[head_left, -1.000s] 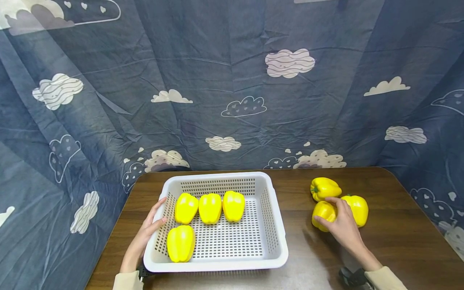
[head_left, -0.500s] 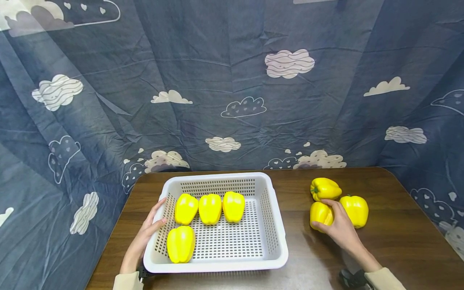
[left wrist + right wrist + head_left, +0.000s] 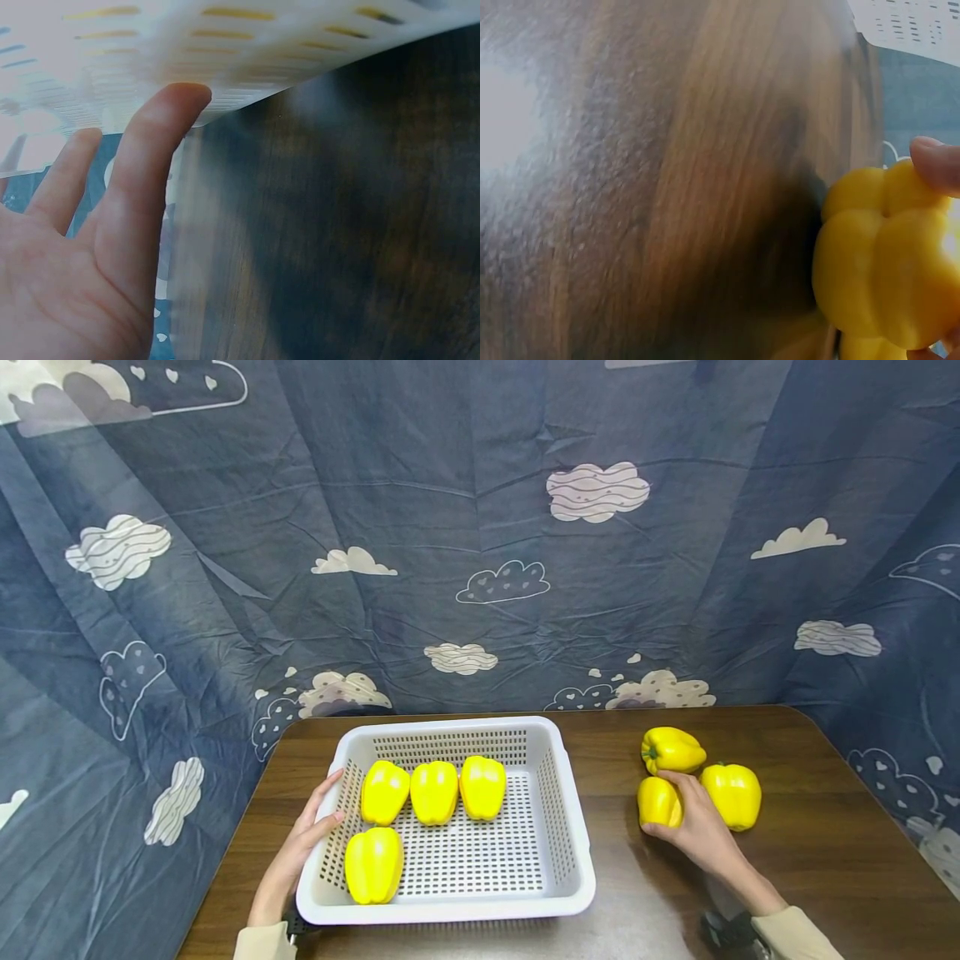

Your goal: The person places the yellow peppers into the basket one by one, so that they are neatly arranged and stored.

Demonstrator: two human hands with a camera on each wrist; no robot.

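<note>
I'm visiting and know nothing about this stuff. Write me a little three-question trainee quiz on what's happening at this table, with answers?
1. How many yellow peppers lie in the white basket?

2. True or false: the right hand has a pepper in its grip.

3. Seen from the head camera, the two peppers that are neither held nor in the basket lie: A) left of the basket; B) right of the basket; C) underneath it.

Key: 1. Four. 2. True; the held pepper is yellow. 3. B.

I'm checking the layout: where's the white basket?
In the head view, the white basket sits on the left of the table, the left hand against its left side.
</note>
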